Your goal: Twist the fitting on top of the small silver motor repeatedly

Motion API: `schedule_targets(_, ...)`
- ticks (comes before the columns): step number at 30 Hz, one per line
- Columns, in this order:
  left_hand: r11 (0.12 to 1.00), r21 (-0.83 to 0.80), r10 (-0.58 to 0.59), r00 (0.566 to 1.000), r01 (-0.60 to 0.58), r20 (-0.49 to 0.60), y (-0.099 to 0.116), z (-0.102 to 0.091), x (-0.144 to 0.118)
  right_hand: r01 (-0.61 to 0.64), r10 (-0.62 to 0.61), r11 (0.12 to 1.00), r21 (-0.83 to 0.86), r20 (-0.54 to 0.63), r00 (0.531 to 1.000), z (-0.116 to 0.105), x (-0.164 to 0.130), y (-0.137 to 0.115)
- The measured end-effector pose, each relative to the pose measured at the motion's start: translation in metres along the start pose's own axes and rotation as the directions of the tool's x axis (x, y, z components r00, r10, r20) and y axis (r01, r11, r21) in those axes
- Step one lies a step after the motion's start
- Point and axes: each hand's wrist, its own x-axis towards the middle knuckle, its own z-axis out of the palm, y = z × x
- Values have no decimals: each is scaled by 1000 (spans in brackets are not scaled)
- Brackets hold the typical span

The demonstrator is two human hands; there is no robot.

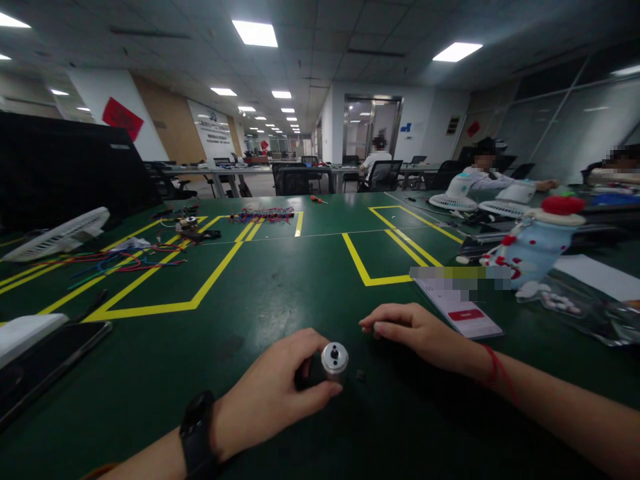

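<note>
My left hand [280, 387] grips a small cylindrical motor [334, 361], its silver end cap with a short shaft facing the camera, just above the green mat [280, 280]. A black watch sits on that wrist. My right hand [415, 333] rests palm down on the mat to the right of the motor, fingers together and pointing left, fingertips touching the surface; whether something small lies under them I cannot tell. A tiny dark part [361, 375] lies on the mat between the hands. A red string circles my right wrist.
A phone [463, 308] lies beyond my right hand, a plush bottle cover [537, 250] and a plastic bag [575, 307] further right. A dark phone [45, 363] and white fan grille [60, 233] sit left, coloured wires [120, 261] behind. Other people sit at the far right.
</note>
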Motion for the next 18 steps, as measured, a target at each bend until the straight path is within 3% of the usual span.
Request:
schedule_targets(2, 1000, -7, 3, 1000, -3, -3, 0, 0, 0, -21, 21, 1000, -1, -23, 1000, -1, 0, 2)
schedule_targets(7, 1000, -18, -4, 1000, 4, 7, 1, -1, 0, 169, -164, 947, -274, 40, 986, 13, -6, -5)
schedule_targets(11, 1000, -19, -5, 1000, 6, 16, 2, -1, 1, 233, -215, 883, -406, 90, 972, 26, -9, -11)
schedule_targets(18, 1000, -18, 4, 1000, -4, 13, 1, -1, 1, 102, -87, 948, -302, 64, 994, 22, -8, -11)
